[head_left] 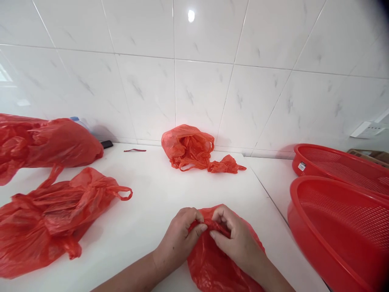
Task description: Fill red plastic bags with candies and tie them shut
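A red plastic bag lies on the white table in front of me, at the bottom of the view. My left hand pinches a twisted, gathered part of it between thumb and fingers. Close beside it, my right hand grips the same gathered strip, with the thumb tips a short distance apart. What the bag contains, if anything, is hidden.
Two filled red bags, one at the back and one nearer, lie on the left. Crumpled red bags sit by the tiled wall. A phone and a thin red strip lie there too. Red plastic baskets stand on the right.
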The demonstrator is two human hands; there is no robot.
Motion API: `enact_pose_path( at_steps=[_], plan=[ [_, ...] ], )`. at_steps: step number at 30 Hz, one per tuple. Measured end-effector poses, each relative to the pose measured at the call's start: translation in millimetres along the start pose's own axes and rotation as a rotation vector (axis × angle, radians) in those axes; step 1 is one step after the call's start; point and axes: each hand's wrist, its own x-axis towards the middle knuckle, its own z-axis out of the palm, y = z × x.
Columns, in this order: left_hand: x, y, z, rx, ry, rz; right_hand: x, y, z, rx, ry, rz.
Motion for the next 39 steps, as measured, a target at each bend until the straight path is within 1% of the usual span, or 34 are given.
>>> enact_pose_path(
  at_steps=[3,5,6,8,11,13,14,16,18,20,22,25,26,27,29,31,33,35,37,39],
  plan=[
    [-0.7,1.1,1.6,0.083,0.005,0.07,1.8,5.8,3.1,-0.231,0.155,-0.039],
    [-0.6,2.7,2.3,0.119,0.004,0.125,2.3,8.8,2.8,-0.299,0.186,-0.03],
    [-0.5,3.3,2.4,0.136,0.005,0.15,2.2,9.4,2.1,-0.285,0.179,-0.022],
    [0.0,3.7,2.0,0.17,0.005,0.194,1.9,9.0,-0.3,-0.166,0.129,-0.013],
    [1.0,2.6,0.0,0.213,0.006,0.239,2.4,6.1,-5.1,0.115,-0.004,-0.007],
    [1.7,1.9,-1.4,0.233,0.005,0.269,3.6,4.1,-7.2,0.252,-0.06,-0.009],
    [2.1,1.9,-2.0,0.241,0.003,0.285,4.2,3.2,-7.4,0.292,-0.068,-0.01],
    [3.1,2.7,-2.9,0.249,-0.004,0.324,5.1,1.6,-6.5,0.321,-0.027,-0.009],
    [3.9,4.2,-4.1,0.243,0.0,0.367,5.4,0.7,-5.7,0.3,0.056,-0.001],
    [4.6,5.5,-6.4,0.226,0.047,0.402,5.8,1.6,-8.8,0.245,0.198,0.001],
    [5.2,5.4,-10.1,0.217,0.131,0.428,7.1,5.3,-18.3,0.165,0.414,0.01],
    [7.0,1.2,-17.6,0.245,0.233,0.463,12.2,16.9,-42.0,0.001,0.771,0.041],
    [8.1,-1.2,-20.4,0.262,0.248,0.474,14.7,22.2,-50.6,-0.055,0.846,0.057],
    [9.3,-3.8,-23.3,0.281,0.259,0.48,17.3,27.8,-58.5,-0.104,0.894,0.081],
    [12.4,-9.1,-29.3,0.312,0.284,0.474,22.6,39.3,-71.0,-0.165,0.934,0.144],
    [15.6,-13.1,-35.0,0.318,0.325,0.426,27.4,49.5,-78.1,-0.187,0.931,0.199],
    [18.0,-14.9,-39.7,0.288,0.363,0.335,31.0,57.4,-80.4,-0.19,0.927,0.22],
    [19.5,-15.0,-42.7,0.24,0.37,0.234,33.4,63.3,-79.9,-0.188,0.92,0.238],
    [20.7,-15.6,-43.6,0.187,0.357,0.139,34.8,68.2,-78.6,-0.164,0.878,0.257],
    [22.3,-18.6,-42.1,0.137,0.362,0.047,35.5,72.2,-77.2,-0.106,0.791,0.258]
  ],
)
